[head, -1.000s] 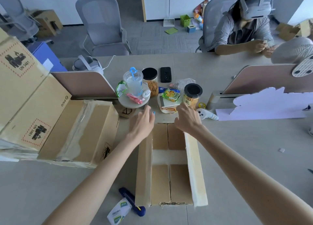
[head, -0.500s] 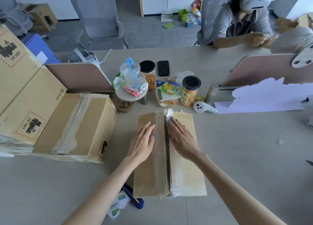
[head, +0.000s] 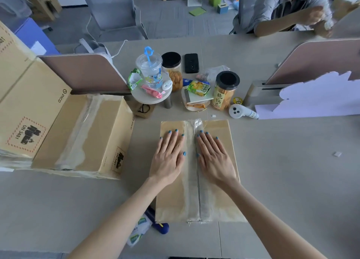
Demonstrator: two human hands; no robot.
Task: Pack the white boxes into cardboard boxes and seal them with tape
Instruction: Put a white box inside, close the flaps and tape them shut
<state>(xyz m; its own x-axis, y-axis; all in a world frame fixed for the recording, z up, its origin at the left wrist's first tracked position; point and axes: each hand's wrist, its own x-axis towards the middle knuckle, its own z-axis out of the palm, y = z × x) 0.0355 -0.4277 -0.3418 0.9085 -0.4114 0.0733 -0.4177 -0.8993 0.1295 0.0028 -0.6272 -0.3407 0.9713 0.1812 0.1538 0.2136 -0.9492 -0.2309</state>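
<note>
A brown cardboard box (head: 220, 202) lies in front of me on the table with both top flaps folded down. Old clear tape runs along the seam between the flaps. My left hand (head: 169, 157) rests flat on the left flap, fingers spread. My right hand (head: 214, 157) lies flat on the right flap beside the seam. Neither hand holds anything. The box's contents are hidden under the flaps. A blue-handled tool (head: 157, 222) and a white packet (head: 139, 231) lie at the box's near left corner, partly under my left forearm.
Larger taped cardboard boxes (head: 78, 136) stand at the left. Behind the box are a cup on a small round stand (head: 151, 71), snack jars (head: 225, 91), a phone (head: 191, 62) and a white controller (head: 241, 112). Desk dividers (head: 319, 58) rise at both sides. A person sits across the table.
A second ago the box stood open with my hands at its far end. The flaps have since been folded shut, and both hands now press flat on them.
</note>
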